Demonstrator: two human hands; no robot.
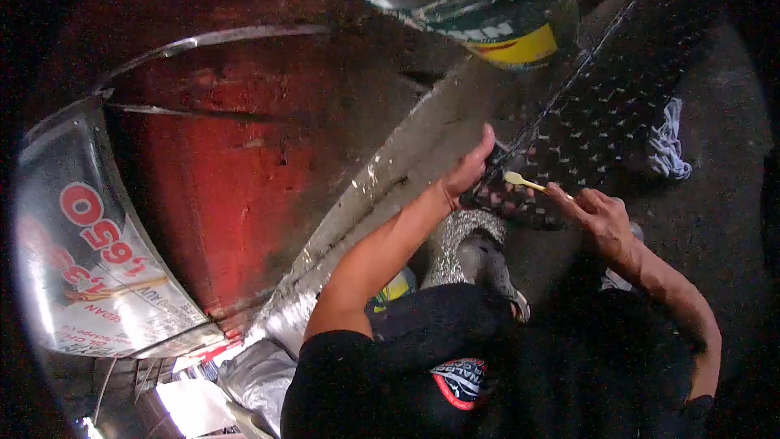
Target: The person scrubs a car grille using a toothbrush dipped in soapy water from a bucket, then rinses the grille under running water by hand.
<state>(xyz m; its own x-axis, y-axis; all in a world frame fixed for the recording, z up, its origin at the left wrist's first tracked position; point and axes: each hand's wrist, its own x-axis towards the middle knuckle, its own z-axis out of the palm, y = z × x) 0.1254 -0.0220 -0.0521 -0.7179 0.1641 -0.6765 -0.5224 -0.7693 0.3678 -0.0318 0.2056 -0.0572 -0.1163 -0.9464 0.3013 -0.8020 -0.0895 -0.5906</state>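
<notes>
In my right hand [597, 215] is a thin pale yellow brush [524, 182], its head pointing left over the near end of a dark mat [581, 138] dotted with small light marks. My left hand [471, 164] is at the mat's left edge, thumb raised; its other fingers are hidden, so I cannot make out whether it grips the edge. The brush head is a little to the right of my left hand.
A dark green bucket [520, 20] with a yellow label hangs over the top of the view. Whitish cloth strands [670, 142] lie right of the mat. A printed sign [97, 252] and a red surface [252, 171] are at the left.
</notes>
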